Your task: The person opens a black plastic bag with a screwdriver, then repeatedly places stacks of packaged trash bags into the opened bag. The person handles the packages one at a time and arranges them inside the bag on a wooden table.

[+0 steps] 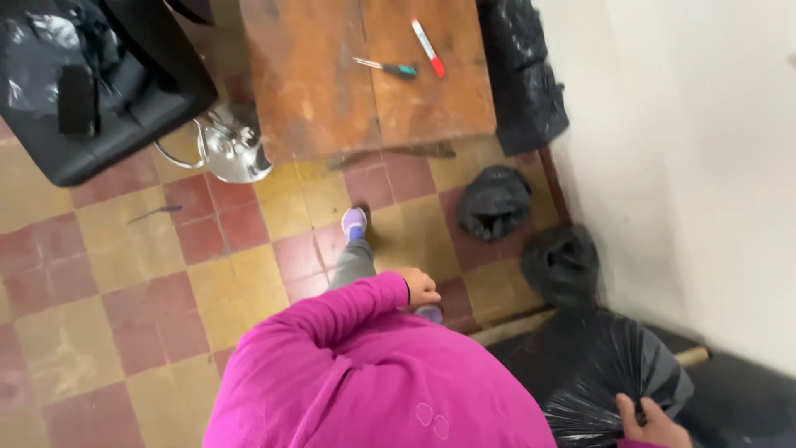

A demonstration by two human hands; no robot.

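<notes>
- Fingers of the right hand (655, 425) are closed around the gathered neck of a large black plastic bag (605, 365), seen at the bottom right corner; the bag rests on the floor against the white wall (705, 166).
- Fingers of the left hand (419, 288) are curled loosely and nothing is seen held in them; the hand hangs beside the body, at the end of a bright pink sleeve (356, 303).
- Most of the lower middle is filled by the pink top worn by the person.
- A floor of red and yellow checked tiles (124, 307) is spread across the left side.
- A worn wooden desk (365, 75) is seen at the top, with a black bag (522, 75) leaning at its right edge.
- A black chair (91, 83) with a chrome base is seen at the top left.
- Two smaller black bags (495, 202) (562, 264) are lying on the tiles near the wall, between the desk and the large bag.
- One purple shoe (354, 224) is seen stepping forward below the desk.
- A red and white marker (428, 47) and a green-handled screwdriver (385, 66) are lying near each other on the desk.
</notes>
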